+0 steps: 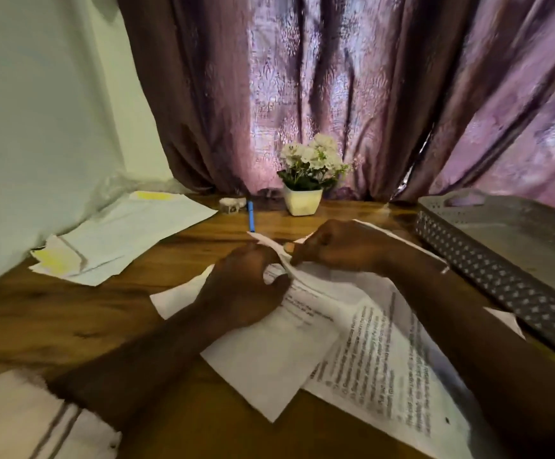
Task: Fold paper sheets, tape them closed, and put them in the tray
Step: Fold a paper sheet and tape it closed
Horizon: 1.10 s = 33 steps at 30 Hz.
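A white printed paper sheet (269, 356) lies on the wooden table in front of me, its far edge lifted and bent over. My left hand (243, 289) rests on the sheet with fingers curled on the lifted edge. My right hand (335, 246) pinches the same raised edge between thumb and fingers. Under it lies a second printed sheet (378, 369). The grey perforated tray (488, 270) stands at the right, apart from both hands. A small tape roll (231, 204) sits at the back of the table.
A loose pile of papers (120, 240) with yellow patches lies at the back left. A blue pen (251, 216) and a white flower pot (302, 200) stand near the curtain. A small paper scrap (504, 321) lies beside the tray.
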Each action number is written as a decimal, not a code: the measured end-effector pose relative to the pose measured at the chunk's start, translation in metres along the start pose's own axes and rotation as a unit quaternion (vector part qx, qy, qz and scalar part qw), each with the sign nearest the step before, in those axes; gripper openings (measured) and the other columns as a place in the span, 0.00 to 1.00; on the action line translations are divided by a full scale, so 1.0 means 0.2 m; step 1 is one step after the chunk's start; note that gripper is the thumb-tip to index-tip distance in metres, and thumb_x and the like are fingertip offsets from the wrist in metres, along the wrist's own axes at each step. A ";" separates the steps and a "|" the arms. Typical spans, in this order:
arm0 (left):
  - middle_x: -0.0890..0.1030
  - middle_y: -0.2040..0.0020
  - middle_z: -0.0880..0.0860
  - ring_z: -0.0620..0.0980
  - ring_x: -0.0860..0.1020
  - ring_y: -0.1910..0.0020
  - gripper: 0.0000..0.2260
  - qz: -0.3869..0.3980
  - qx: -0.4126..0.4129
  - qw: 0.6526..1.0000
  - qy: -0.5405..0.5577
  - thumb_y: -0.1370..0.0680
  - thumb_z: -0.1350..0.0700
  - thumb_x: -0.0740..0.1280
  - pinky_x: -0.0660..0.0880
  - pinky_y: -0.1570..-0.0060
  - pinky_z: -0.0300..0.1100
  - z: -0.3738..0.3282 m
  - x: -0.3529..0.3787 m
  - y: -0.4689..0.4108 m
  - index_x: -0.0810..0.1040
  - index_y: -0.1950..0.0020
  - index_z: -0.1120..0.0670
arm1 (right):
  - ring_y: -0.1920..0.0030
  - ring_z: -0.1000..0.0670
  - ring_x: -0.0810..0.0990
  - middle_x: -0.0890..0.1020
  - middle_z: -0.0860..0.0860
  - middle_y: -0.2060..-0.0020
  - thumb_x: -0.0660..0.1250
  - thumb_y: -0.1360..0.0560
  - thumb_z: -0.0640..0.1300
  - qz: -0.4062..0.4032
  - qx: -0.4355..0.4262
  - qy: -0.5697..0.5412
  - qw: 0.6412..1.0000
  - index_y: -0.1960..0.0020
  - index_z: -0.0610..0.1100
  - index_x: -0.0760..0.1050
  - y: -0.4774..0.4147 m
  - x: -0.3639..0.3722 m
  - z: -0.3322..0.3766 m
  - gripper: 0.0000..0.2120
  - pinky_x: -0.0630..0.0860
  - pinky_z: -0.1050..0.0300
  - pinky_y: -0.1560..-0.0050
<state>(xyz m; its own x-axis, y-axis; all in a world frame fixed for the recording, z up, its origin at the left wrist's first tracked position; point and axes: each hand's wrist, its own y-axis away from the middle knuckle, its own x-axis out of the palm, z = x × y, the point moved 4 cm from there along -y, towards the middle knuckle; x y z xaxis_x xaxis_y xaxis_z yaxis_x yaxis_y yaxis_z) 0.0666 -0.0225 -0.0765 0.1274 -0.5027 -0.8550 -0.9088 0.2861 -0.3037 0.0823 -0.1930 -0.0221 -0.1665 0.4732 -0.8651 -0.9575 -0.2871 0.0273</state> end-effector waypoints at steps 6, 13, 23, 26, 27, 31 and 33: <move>0.78 0.36 0.49 0.51 0.77 0.38 0.18 -0.140 -0.038 0.989 -0.025 0.22 0.46 0.70 0.73 0.42 0.43 0.04 -0.06 0.04 0.74 0.34 0.47 | 0.39 0.45 0.78 0.79 0.49 0.44 0.69 0.23 0.61 -0.097 0.030 0.103 0.989 0.42 0.49 0.80 -0.05 0.15 -0.07 0.18 0.77 0.51 0.40; 0.67 0.21 0.49 0.50 0.64 0.22 0.25 0.085 0.065 0.992 -0.069 0.16 0.39 0.57 0.61 0.25 0.47 -0.17 -0.01 -0.03 0.65 0.21 0.47 | 0.27 0.40 0.66 0.68 0.43 0.29 0.69 0.21 0.53 -0.109 0.071 0.186 0.974 0.27 0.45 0.65 -0.08 0.20 -0.07 0.27 0.74 0.46 0.38; 0.55 0.17 0.44 0.47 0.55 0.18 0.44 0.117 -0.050 0.984 -0.127 0.27 0.21 0.50 0.55 0.20 0.51 0.20 0.06 -0.22 0.54 0.17 0.43 | 0.35 0.43 0.75 0.75 0.45 0.35 0.64 0.21 0.65 -0.139 0.048 0.160 0.976 0.31 0.45 0.69 -0.08 0.20 -0.12 0.29 0.72 0.50 0.48; 0.57 0.17 0.45 0.48 0.58 0.19 0.42 0.116 -0.062 0.987 -0.089 0.26 0.24 0.52 0.57 0.21 0.49 0.18 0.04 -0.22 0.56 0.17 0.45 | 0.37 0.47 0.77 0.78 0.52 0.44 0.68 0.24 0.65 -0.115 0.043 0.077 0.990 0.38 0.50 0.73 -0.07 0.16 -0.17 0.23 0.72 0.53 0.45; 0.59 0.18 0.45 0.48 0.60 0.20 0.40 0.102 -0.058 0.991 -0.072 0.26 0.25 0.53 0.59 0.21 0.50 0.18 0.03 -0.22 0.58 0.18 0.44 | 0.39 0.49 0.78 0.78 0.54 0.47 0.71 0.25 0.64 -0.117 0.039 0.023 0.992 0.42 0.52 0.74 -0.07 0.15 -0.19 0.20 0.73 0.53 0.44; 0.58 0.17 0.46 0.48 0.58 0.19 0.36 -0.011 0.034 0.998 -0.050 0.22 0.31 0.59 0.59 0.21 0.52 0.18 -0.01 -0.25 0.54 0.18 0.44 | 0.48 0.51 0.79 0.79 0.57 0.52 0.73 0.25 0.58 -0.211 -0.060 0.009 0.976 0.52 0.54 0.75 -0.08 0.08 -0.16 0.10 0.72 0.55 0.52; 0.59 0.18 0.46 0.48 0.58 0.20 0.36 -0.072 0.105 0.986 -0.104 0.23 0.34 0.61 0.58 0.22 0.55 0.15 -0.05 -0.27 0.56 0.18 0.44 | 0.51 0.51 0.77 0.79 0.55 0.51 0.71 0.22 0.56 -0.261 -0.132 0.102 0.951 0.49 0.54 0.77 -0.06 0.04 -0.10 0.07 0.70 0.55 0.54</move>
<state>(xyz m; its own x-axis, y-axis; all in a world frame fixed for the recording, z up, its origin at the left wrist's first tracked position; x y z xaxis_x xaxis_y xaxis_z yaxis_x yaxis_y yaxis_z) 0.1258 -0.0083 -0.0646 0.3473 -0.3775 -0.8584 -0.7759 0.3983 -0.4892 0.0966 -0.2034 -0.0398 0.3895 0.4446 -0.8066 -0.8003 -0.2701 -0.5353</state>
